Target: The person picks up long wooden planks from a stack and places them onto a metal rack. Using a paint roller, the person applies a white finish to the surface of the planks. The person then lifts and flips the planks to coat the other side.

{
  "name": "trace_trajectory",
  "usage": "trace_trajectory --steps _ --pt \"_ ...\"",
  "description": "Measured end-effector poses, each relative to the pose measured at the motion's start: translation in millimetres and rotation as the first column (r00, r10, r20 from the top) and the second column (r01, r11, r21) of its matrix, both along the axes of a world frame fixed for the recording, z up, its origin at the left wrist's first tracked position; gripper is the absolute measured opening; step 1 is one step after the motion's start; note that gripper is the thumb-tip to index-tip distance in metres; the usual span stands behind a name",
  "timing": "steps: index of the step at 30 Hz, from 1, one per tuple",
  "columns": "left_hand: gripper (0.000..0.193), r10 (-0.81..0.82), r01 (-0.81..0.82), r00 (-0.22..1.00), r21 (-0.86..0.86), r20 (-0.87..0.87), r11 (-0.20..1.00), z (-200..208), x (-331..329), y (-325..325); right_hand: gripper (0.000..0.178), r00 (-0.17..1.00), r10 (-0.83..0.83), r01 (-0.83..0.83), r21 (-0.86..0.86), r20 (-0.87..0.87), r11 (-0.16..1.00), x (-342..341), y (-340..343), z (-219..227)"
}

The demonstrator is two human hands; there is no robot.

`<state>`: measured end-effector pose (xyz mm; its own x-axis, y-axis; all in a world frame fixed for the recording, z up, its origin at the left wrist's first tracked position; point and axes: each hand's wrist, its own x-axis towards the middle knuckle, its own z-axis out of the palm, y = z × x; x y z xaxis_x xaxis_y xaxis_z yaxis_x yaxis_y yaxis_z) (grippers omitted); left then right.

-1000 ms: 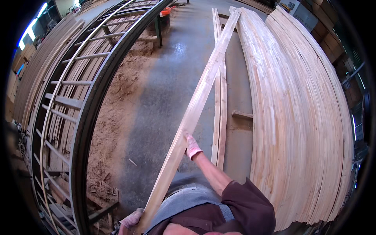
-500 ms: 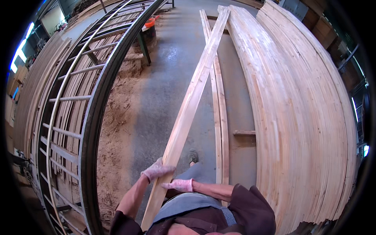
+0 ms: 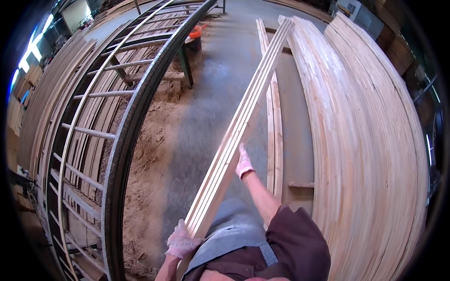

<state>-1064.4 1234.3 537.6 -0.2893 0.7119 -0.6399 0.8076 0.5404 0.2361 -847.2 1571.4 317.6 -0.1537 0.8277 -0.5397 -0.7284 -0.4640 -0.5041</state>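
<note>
A bundle of several long pale wooden planks (image 3: pixel 239 122) slants from my waist up to the far right, narrow edges facing up. My left hand (image 3: pixel 182 240), in a pale knit glove, is closed around the bundle near its close end. Farther along, my gloved right hand (image 3: pixel 244 164) holds the bundle from its right side. One digit points up along the wood, while the other fingers are partly hidden by the planks. The far end of the bundle comes up against the end of a large plank stack (image 3: pixel 347 131); whether it rests there I cannot tell.
Two narrow boards (image 3: pixel 274 136) lie lengthwise between the bundle and the large stack, above a crosspiece (image 3: pixel 301 185). On my left runs a metal roller frame (image 3: pixel 117 136), with sawdust (image 3: pixel 150 173) beside it. A dark bucket with an orange rim (image 3: pixel 194 42) stands beyond.
The bundle has turned from its broad face to its narrow edges. My right hand has moved forward along its right side, and my left hand has come back toward the close end.
</note>
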Motion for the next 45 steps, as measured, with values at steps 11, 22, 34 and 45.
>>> trace_trajectory --steps 11,22,34,45 --pt "0.075 0.18 -0.288 0.892 -0.213 -0.415 0.934 -52.6 -91.3 -100.6 0.093 0.986 0.156 -0.162 -0.099 -0.062 0.982 -21.2 83.1 44.9" --pt "0.077 0.178 -0.219 0.971 -0.306 -0.157 0.926 -12.7 43.6 -54.8 0.089 0.991 0.039 -0.021 -0.145 0.128 0.989 99.9 196.6 -52.2" --pt "0.055 0.225 -0.412 0.852 -0.342 -0.472 0.845 -33.3 83.4 -173.8 0.106 0.979 0.202 -0.185 -0.309 0.024 0.933 106.1 102.4 -56.8" --pt "0.044 0.397 -0.544 0.827 -0.393 -0.397 0.741 -40.6 104.5 -174.2 0.11 0.952 0.294 -0.257 -0.293 0.087 0.921 67.7 111.1 -28.3"
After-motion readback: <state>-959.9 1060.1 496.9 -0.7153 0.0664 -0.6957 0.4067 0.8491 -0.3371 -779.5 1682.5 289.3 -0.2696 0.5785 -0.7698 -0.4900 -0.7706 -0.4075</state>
